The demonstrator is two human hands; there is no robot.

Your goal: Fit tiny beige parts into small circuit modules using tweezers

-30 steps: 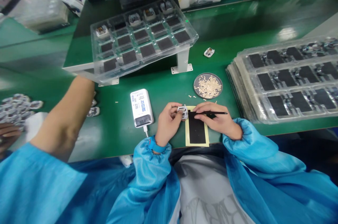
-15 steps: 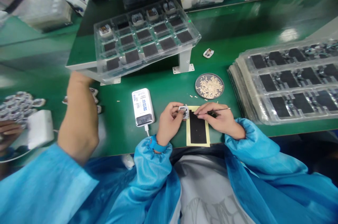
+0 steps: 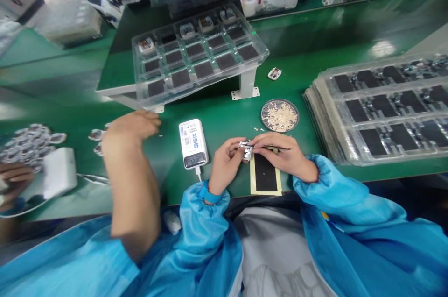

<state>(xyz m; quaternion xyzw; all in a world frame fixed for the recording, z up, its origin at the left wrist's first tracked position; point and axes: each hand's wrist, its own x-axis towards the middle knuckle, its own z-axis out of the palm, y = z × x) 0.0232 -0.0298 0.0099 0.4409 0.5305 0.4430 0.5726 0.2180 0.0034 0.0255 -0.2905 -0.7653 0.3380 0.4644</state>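
Observation:
My left hand (image 3: pixel 226 166) is shut on a small white-and-metal electronic module (image 3: pixel 246 151), held just above a black adhesive strip on a cream backing sheet (image 3: pixel 265 174). My right hand (image 3: pixel 284 156) pinches slim black tweezers (image 3: pixel 276 148), whose tip reaches the module. The module is partly hidden by my fingers. A round mesh dish (image 3: pixel 280 115) of small pale pieces lies just beyond my hands, and a white power bank (image 3: pixel 193 144) lies to the left.
A co-worker's bare forearm and hand (image 3: pixel 131 129) reach across at the left, near a white charger (image 3: pixel 60 179) and a heap of modules (image 3: pixel 30 140). A clear tray on a stand (image 3: pixel 245 61) stands ahead. Stacked plastic trays (image 3: pixel 315 101) fill the right side of the green bench.
The co-worker's arm has swung right, with its hand now spread near the power bank. My hands have drawn closer, bringing the tweezer tip to the module.

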